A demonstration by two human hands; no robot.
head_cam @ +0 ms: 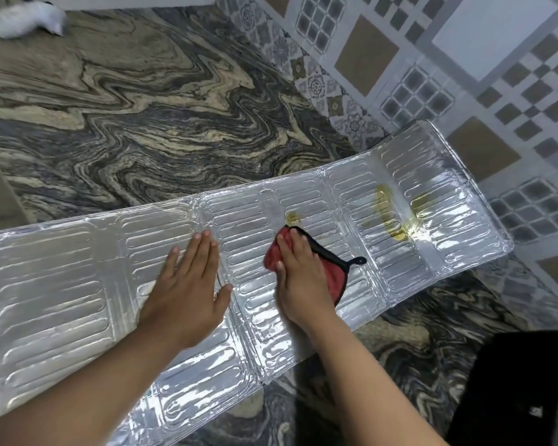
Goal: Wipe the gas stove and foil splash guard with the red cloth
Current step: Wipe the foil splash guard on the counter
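Observation:
The silver foil splash guard [62, 272] lies flat and unfolded across the marbled counter. My left hand [187, 291] presses flat on its middle panel, fingers spread. My right hand [300, 278] rests on the red cloth [332, 278], which has a black trim and a hanging loop, pushing it against the foil. Yellowish grease stains [390, 217] mark the panels to the right of the cloth, and a small stain [292, 215] sits just beyond it. A black edge at the bottom right [512, 387] may be the gas stove; I cannot tell.
The counter [142, 123] has a swirling grey and beige pattern. A patterned tile wall [432, 59] rises at the right, close to the guard's far end. A blurred white object [23, 20] lies at the far left corner.

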